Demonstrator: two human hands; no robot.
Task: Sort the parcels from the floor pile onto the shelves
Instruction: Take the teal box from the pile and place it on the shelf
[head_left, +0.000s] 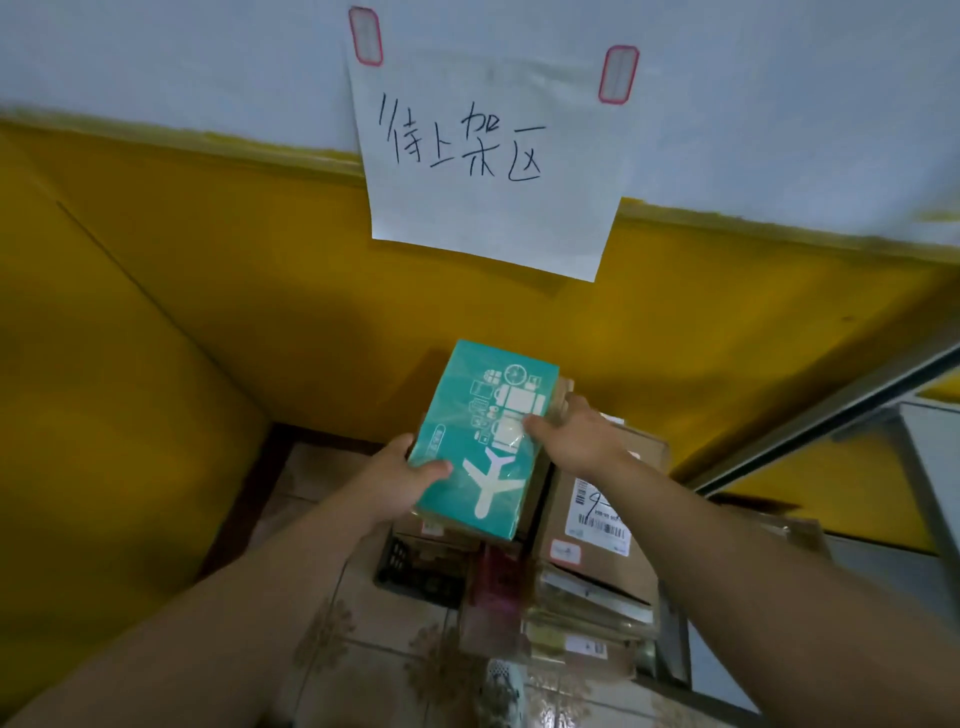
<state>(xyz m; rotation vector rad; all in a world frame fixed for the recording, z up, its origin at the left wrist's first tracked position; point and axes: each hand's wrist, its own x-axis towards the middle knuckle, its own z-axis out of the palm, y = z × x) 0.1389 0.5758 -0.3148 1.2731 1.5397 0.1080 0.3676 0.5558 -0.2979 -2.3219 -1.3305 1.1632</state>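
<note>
Beneath my right hand (576, 439), a pile of brown cardboard parcels (597, 551) stood directly on the patterned tile floor (374, 654).

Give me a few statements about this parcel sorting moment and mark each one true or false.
1. The left hand and the right hand both hold the teal parcel. True.
2. The teal parcel has a white aeroplane printed on it. True.
3. The handwritten paper sign lies on the floor. False: it is taped to the wall above the pile.
4. The brown carton with the shipping label sits left of the teal parcel. False: it sits to the right, below the right forearm.
5. The lower wall is yellow. True.
</note>
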